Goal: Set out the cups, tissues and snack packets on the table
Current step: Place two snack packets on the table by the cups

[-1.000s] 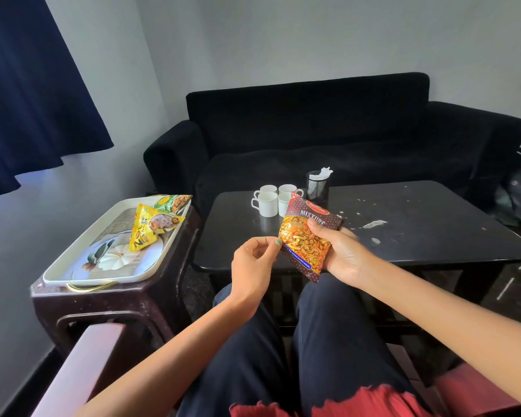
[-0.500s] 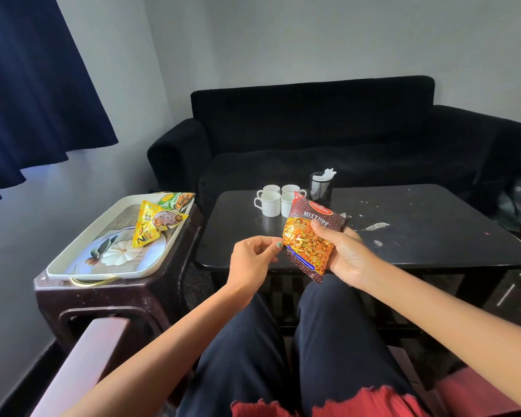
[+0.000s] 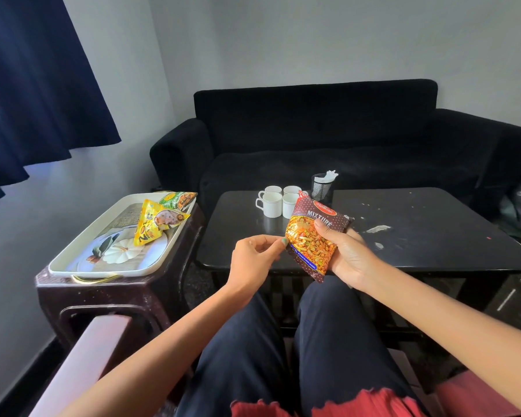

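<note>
Right hand (image 3: 348,255) grips the maroon-and-orange "MIXTURE" packet (image 3: 312,236); left hand (image 3: 254,255), fingers curled, touches its edge.

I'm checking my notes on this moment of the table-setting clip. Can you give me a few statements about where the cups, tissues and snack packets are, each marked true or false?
1. The right hand holds the Mixture snack packet. True.
2. Four white cups stand on the white tray. False: they stand on the black table.
3. A yellow snack packet and a green snack packet lie on the white tray. True.
4. The mesh tissue holder sits on the sofa. False: it stands on the table beside the cups.
5. The left hand grips a cup. False: its fingertips touch the Mixture packet's edge.
</note>
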{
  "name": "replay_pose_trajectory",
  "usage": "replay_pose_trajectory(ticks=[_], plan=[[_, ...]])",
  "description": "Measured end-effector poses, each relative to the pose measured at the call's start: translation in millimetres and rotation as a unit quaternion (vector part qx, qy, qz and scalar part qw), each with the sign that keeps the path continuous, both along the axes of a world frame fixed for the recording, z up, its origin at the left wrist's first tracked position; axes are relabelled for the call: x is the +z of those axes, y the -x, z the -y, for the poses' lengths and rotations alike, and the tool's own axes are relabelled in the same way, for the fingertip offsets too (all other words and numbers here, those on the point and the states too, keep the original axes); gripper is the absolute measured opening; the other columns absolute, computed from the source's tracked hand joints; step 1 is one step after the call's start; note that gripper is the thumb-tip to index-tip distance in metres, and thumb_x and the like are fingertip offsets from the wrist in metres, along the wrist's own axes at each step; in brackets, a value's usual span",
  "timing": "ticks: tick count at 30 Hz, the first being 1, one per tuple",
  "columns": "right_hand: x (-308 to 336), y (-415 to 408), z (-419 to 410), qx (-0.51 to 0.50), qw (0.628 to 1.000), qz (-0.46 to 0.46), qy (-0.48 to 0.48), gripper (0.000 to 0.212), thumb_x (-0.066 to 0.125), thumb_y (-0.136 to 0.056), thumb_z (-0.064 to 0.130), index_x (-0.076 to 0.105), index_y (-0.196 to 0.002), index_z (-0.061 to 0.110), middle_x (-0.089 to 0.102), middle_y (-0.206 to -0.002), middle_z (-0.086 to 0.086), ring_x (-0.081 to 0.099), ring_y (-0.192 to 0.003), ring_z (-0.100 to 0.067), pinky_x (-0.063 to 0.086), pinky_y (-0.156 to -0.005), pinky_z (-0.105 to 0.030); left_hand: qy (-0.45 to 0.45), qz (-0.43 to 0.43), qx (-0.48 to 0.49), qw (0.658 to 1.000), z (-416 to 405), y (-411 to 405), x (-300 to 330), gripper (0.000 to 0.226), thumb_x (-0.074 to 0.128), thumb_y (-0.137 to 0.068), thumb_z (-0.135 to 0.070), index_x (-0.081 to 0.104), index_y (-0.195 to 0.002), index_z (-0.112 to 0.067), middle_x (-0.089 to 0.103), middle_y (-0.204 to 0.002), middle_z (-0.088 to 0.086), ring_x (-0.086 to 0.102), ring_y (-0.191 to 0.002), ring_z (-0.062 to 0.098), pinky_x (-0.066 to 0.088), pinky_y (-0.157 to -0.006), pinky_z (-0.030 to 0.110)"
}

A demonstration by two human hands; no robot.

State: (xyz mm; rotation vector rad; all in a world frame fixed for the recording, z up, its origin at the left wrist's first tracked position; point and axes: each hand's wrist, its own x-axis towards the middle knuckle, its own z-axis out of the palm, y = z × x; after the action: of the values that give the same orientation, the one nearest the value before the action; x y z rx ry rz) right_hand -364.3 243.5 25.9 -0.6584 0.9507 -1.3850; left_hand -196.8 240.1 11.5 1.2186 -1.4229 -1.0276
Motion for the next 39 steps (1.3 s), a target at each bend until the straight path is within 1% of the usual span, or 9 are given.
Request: replay_pose_trajectory(ticks=[3,11,16,20,24,27,30,34,39], plan=[[0,0,-1,0.006,1.000,-0.004,0.006,0.023,0.065,-0.083,0.012,0.060,-0.105,0.014,0.069,-0.104,-0.009,0.066,-0.097,-0.025,0.054,-0.074,-0.041,0.000,0.004,-0.009,1.000,0,0,1,0.008,0.067,-0.087,-0.028,0.075,-0.084,-0.027,0.073,-0.075,-0.012,0.063,-0.069,0.000,0.046,-0.058,0.012],[0,-5,-5,0.023,1.000,-0.017,0.007,0.031,0.066,-0.082,0.014,0.058,-0.112,0.013,0.069,-0.106,-0.010,0.066,-0.096,-0.025,0.054,-0.072,-0.039,-0.005,0.034,-0.032,0.999,1,-1,0,0.013,0.064,-0.090,-0.020,0.075,-0.087,-0.015,0.070,-0.071,-0.007,0.058,-0.061,0.000,0.047,-0.058,0.014],[2,-9,-4,-0.009,1.000,-0.005,-0.010,0.024,0.067,-0.082,0.012,0.059,-0.104,0.013,0.069,-0.101,-0.008,0.067,-0.091,-0.023,0.053,-0.067,-0.039,0.029,0.063,0.020,0.997,0,2,-2,0.016,0.063,-0.087,-0.020,0.071,-0.074,-0.017,0.068,-0.065,-0.010,0.058,-0.058,0.000,0.049,-0.063,0.019],[4,-13,-4,-0.060,0.998,0.010,-0.026,0.025,0.070,-0.080,0.011,0.058,-0.101,0.010,0.069,-0.096,-0.010,0.067,-0.085,-0.024,0.053,-0.062,-0.040,-0.031,-0.026,0.059,0.997,0,7,-1,0.013,0.061,-0.084,-0.014,0.067,-0.073,-0.013,0.068,-0.070,-0.001,0.061,-0.065,0.009,0.053,-0.072,0.030],[3,-17,-3,-0.099,0.995,0.019,-0.028,0.016,0.072,-0.079,0.009,0.058,-0.086,0.012,0.069,-0.083,-0.006,0.067,-0.072,-0.020,0.052,-0.053,-0.036,-0.114,-0.178,0.080,0.974,-7,17,2,0.012,0.057,-0.089,-0.010,0.063,-0.079,-0.008,0.063,-0.070,0.001,0.060,-0.061,0.006,0.052,-0.054,0.014],[3,-19,-3,-0.116,0.992,0.027,-0.029,0.017,0.072,-0.078,0.009,0.057,-0.085,0.013,0.068,-0.081,-0.006,0.067,-0.069,-0.019,0.051,-0.050,-0.035,-0.145,-0.248,0.089,0.954,-13,23,4,0.012,0.056,-0.091,-0.010,0.059,-0.079,-0.008,0.062,-0.068,-0.001,0.060,-0.057,0.003,0.052,-0.051,0.013],[5,-15,-5,-0.101,0.994,0.021,-0.030,0.021,0.071,-0.080,0.010,0.057,-0.096,0.010,0.068,-0.090,-0.008,0.067,-0.076,-0.021,0.051,-0.054,-0.037,-0.162,-0.247,0.071,0.953,-14,22,5,0.010,0.057,-0.093,-0.015,0.062,-0.085,-0.012,0.064,-0.071,-0.005,0.063,-0.059,0.001,0.052,-0.053,0.015],[11,-8,-7,-0.077,0.997,0.016,-0.021,0.042,0.069,-0.081,0.011,0.054,-0.119,0.005,0.066,-0.111,-0.014,0.066,-0.089,-0.025,0.053,-0.062,-0.041,-0.216,-0.218,0.022,0.951,-9,12,11,0.014,0.061,-0.091,-0.032,0.068,-0.086,-0.021,0.067,-0.077,-0.009,0.062,-0.070,0.004,0.052,-0.057,0.019],[13,-7,-7,-0.062,0.998,0.006,-0.011,0.050,0.069,-0.080,0.012,0.051,-0.126,0.005,0.067,-0.111,-0.014,0.067,-0.091,-0.025,0.054,-0.061,-0.038,-0.239,-0.222,0.031,0.945,-4,8,13,0.015,0.068,-0.086,-0.032,0.067,-0.076,-0.020,0.066,-0.068,-0.010,0.058,-0.061,0.002,0.049,-0.053,0.016]])
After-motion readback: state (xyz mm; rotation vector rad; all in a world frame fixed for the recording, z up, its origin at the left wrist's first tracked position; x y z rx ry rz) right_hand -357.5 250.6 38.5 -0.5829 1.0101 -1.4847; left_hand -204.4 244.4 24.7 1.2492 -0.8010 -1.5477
